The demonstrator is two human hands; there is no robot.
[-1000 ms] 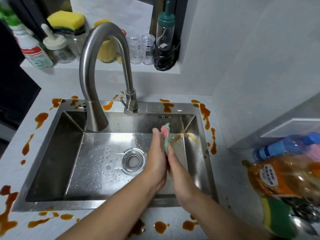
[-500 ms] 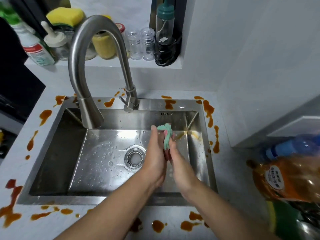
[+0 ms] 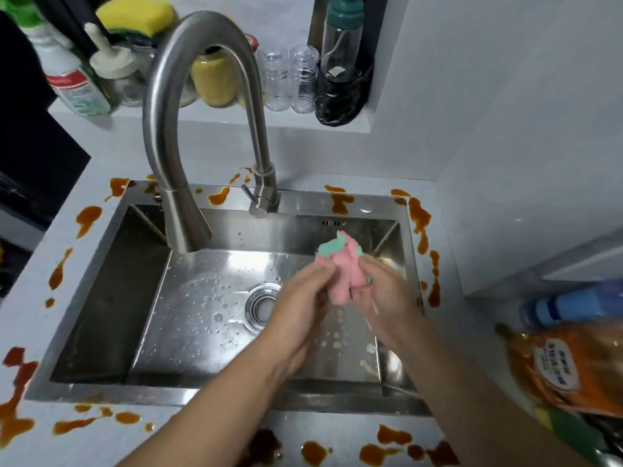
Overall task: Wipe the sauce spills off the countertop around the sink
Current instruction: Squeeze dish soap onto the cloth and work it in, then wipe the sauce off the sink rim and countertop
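Your left hand (image 3: pixel 300 301) and right hand (image 3: pixel 387 298) both pinch the crumpled pink-and-green cloth (image 3: pixel 342 278) at frame centre, above the stainless steel sink (image 3: pixel 300 201). You look to be wringing it; next, carry it to the brown sauce spills (image 3: pixel 419 214) ringing the pale grey countertop (image 3: pixel 27 271).

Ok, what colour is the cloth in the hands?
The cloth is pink with teal-green, seen in the head view.
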